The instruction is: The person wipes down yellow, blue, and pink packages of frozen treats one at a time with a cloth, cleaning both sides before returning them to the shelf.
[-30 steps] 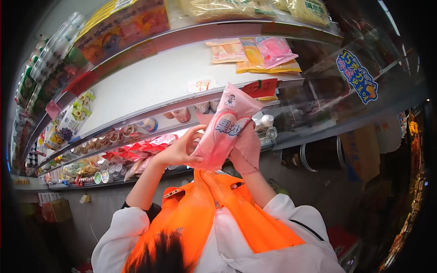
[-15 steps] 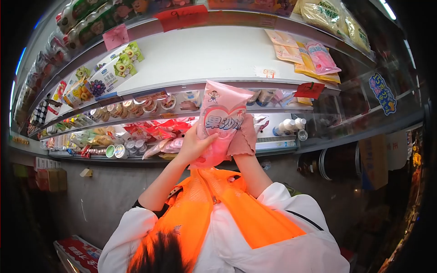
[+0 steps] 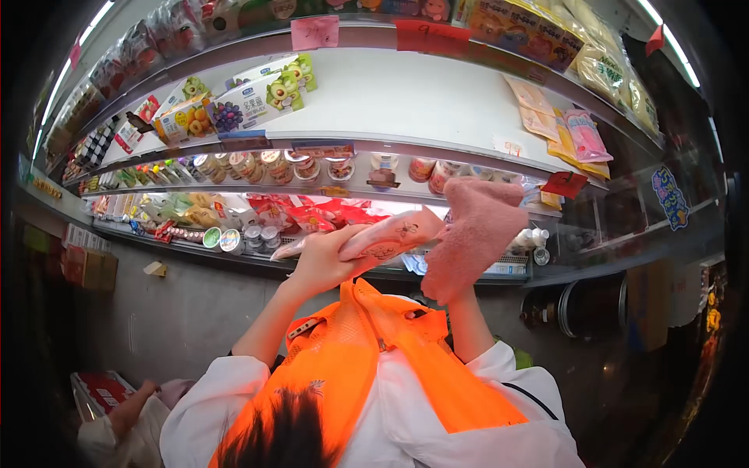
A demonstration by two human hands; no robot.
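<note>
Held level in front of the chest is a pink packet [image 3: 392,236], gripped near its left end by my left hand [image 3: 324,257]. A pink cloth [image 3: 476,238] is draped over my right hand [image 3: 452,287] and hides its fingers. The cloth's left edge is close to the packet's right end. Behind both stands a refrigerated shelf unit [image 3: 398,97]. Its upper white shelf bears fruit-printed boxes [image 3: 253,103] at the left and another pink packet [image 3: 585,134] at the right.
Cups [image 3: 273,165] and red packets [image 3: 292,212] fill the lower shelves. A dark round container [image 3: 594,306] stands on the floor at the right, beside a cardboard box [image 3: 649,300]. Another person's arm [image 3: 131,409] shows at the lower left.
The packet has tipped from upright to nearly level. My right hand and the cloth have come away from it to the right. Another person's arm has appeared at the lower left.
</note>
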